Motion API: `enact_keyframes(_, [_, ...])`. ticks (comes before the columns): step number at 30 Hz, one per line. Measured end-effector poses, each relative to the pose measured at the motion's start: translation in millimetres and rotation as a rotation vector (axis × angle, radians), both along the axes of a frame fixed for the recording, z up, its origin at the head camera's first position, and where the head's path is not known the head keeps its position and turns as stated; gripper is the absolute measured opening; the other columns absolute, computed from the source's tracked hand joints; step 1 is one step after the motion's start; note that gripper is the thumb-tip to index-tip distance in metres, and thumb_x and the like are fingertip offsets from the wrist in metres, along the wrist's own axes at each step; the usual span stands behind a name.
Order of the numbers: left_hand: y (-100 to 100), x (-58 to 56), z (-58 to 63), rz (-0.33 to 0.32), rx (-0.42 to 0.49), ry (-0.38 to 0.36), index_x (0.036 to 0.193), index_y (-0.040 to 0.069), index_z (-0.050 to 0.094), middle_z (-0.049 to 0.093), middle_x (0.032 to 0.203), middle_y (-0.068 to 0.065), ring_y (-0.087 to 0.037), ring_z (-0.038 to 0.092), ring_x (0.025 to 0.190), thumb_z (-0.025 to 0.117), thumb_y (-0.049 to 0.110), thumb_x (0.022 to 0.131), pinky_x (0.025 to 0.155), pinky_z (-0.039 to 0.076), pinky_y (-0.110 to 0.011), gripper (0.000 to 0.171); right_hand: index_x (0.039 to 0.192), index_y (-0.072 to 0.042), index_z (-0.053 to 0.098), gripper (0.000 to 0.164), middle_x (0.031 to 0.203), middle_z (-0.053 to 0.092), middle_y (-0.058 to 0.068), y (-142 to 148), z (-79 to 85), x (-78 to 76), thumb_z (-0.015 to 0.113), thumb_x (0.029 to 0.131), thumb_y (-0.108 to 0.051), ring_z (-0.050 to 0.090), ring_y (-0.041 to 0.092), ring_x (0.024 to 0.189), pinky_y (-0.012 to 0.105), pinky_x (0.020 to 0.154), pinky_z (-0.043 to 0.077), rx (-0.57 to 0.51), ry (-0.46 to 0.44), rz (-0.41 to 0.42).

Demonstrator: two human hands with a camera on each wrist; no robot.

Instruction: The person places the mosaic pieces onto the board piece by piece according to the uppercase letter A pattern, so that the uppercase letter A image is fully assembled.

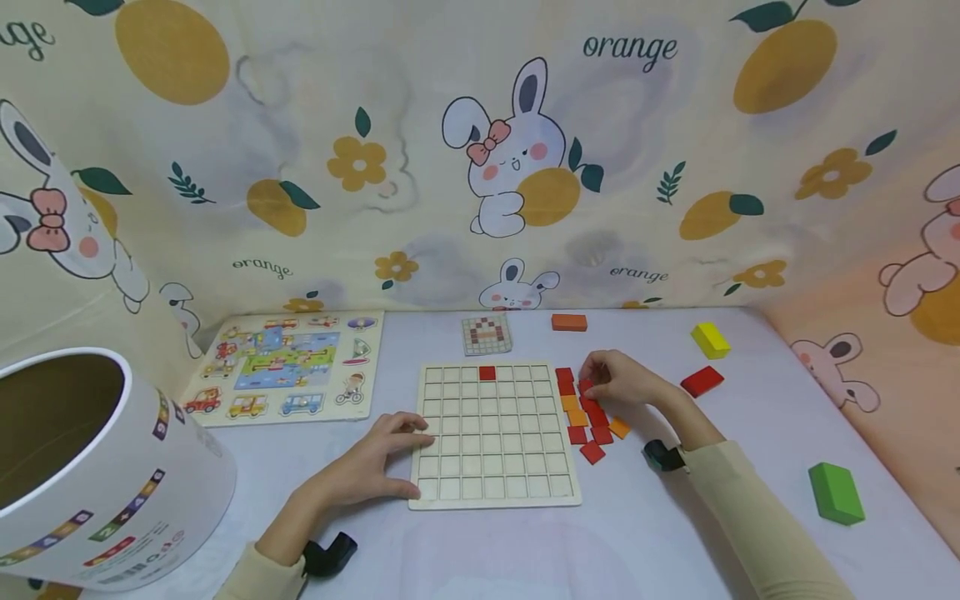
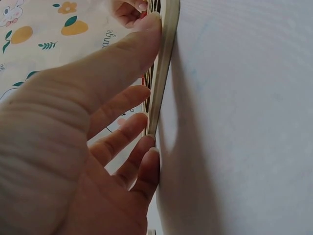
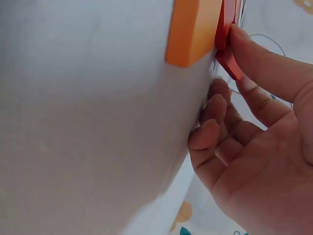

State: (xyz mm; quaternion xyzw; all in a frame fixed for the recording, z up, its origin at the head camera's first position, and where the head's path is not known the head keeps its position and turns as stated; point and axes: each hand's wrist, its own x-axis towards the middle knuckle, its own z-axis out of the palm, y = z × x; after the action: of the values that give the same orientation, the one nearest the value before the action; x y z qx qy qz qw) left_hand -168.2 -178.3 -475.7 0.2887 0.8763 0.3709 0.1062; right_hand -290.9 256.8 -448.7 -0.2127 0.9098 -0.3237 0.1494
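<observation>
Pale wood makes up the one grid board (image 1: 495, 458) on the white worktop (image 1: 637, 542), lying midway between its left and right edges, with seven rows of seven squares. One square is filled: a lone red tile (image 1: 487, 373) sits in the middle of the far row. One left hand (image 1: 360, 468) rests loosely spread against the board's left edge, thumb at its near left corner. One right hand (image 1: 622, 379) pinches another red tile (image 1: 585, 384) between thumb and forefinger, just beyond the board's right edge. Around it lie three orange tiles (image 1: 577, 417) and at least five more reds (image 1: 592, 452); those overlapping by the fingers cannot be counted surely.

Near the far edge of the worktop are one small pattern card (image 1: 486, 334) and one orange block (image 1: 569, 322). Toward the far right corner lie one yellow block (image 1: 710, 341) and one red block (image 1: 702, 381); one green block (image 1: 836, 493) is near the right edge. One vehicle picture board (image 1: 358, 408) occupies the far left corner, with one white tub (image 1: 195, 475) on the left nearer the front
</observation>
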Motion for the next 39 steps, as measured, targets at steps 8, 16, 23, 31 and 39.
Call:
enact_keyframes(8, [0.2,0.1,2.0,-0.003,-0.005,0.019,0.134,0.014,0.063,0.044,0.143,-0.001,-0.026,0.035,0.134,0.085,0.041,0.075,0.110,0.033,-0.055,0.068,0.104,-0.001,0.064,0.014,0.090,0.061,0.008,-6.1,8.7,-3.2,0.068,0.091,-0.003,0.055,0.024,0.086,0.027,0.074,0.050,-0.108,-0.001,0.030])
enact_keyframes(16, [-0.3,0.9,1.3,-0.002,0.005,0.004,0.134,0.014,0.063,0.043,0.143,-0.001,-0.025,0.034,0.134,0.085,0.039,0.075,0.110,0.032,-0.055,0.068,0.106,0.001,0.067,0.014,0.096,0.063,0.009,-60.5,22.3,-14.4,0.067,0.092,-0.003,0.061,0.024,0.085,0.031,0.079,0.055,-0.201,-0.044,0.120])
enact_keyframes(23, [0.8,0.2,1.1,-0.010,0.008,0.016,0.135,0.013,0.062,0.043,0.143,-0.001,-0.025,0.035,0.133,0.085,0.039,0.075,0.110,0.032,-0.054,0.069,0.104,0.001,0.069,0.013,0.086,0.061,0.005,-129.6,14.8,-18.8,0.067,0.091,0.002,0.054,0.019,0.080,0.028,0.072,0.049,-0.204,-0.001,0.275])
enact_keyframes(31, [1.3,-1.0,1.6,-0.015,0.009,0.011,0.134,0.013,0.063,0.043,0.143,-0.002,-0.026,0.034,0.133,0.085,0.039,0.075,0.109,0.032,-0.056,0.069,0.101,-0.001,0.070,0.012,0.084,0.062,0.004,-170.5,9.9,-14.4,0.067,0.091,0.004,0.055,0.015,0.077,0.026,0.070,0.048,-0.179,0.008,0.310])
enact_keyframes(39, [0.1,-1.1,0.1,-0.019,0.006,0.017,0.135,0.013,0.063,0.044,0.143,-0.002,-0.025,0.035,0.132,0.086,0.037,0.075,0.110,0.032,-0.054,0.068,0.100,-0.002,0.068,0.012,0.082,0.061,0.004,-172.4,4.8,-11.6,0.068,0.090,0.005,0.054,0.015,0.076,0.026,0.069,0.048,-0.160,0.013,0.270])
